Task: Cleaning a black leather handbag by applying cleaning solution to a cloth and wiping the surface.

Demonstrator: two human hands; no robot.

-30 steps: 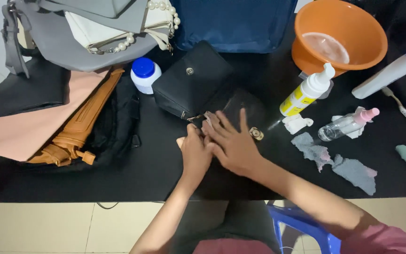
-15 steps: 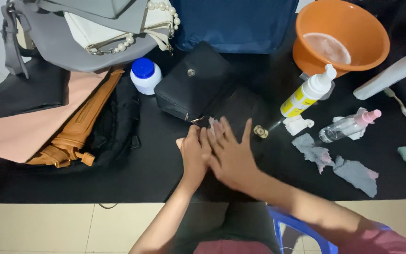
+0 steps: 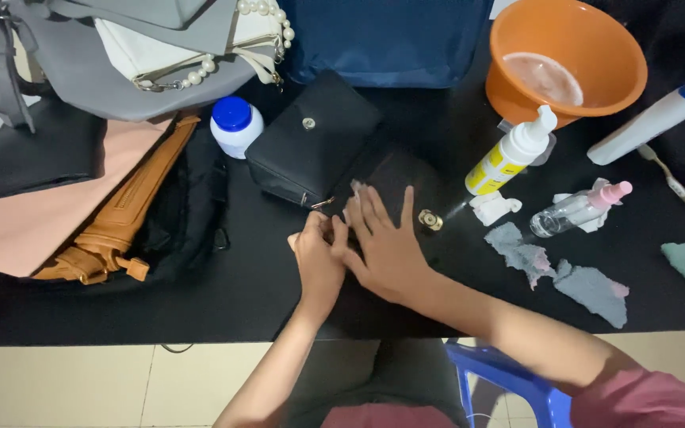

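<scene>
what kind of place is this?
Probably a small bag cleaning or repair table. Several handbags lie on the black table, including a black handbag under the hands. Beside them stand an orange basin, a foam pump bottle and rag scraps.

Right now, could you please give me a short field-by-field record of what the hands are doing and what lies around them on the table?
Left hand: left hand curled, fingers pinching at the edge of the black bag
Right hand: right hand spread flat, pressing on the black bag
Bag clasp: gold clasp beside the right thumb
Behind the hands: black pouch, white jar with blue lid
Right side: orange basin, foam pump bottle, small spray bottle, grey rags
Left side: tan strap bag
Surface: black table
</scene>
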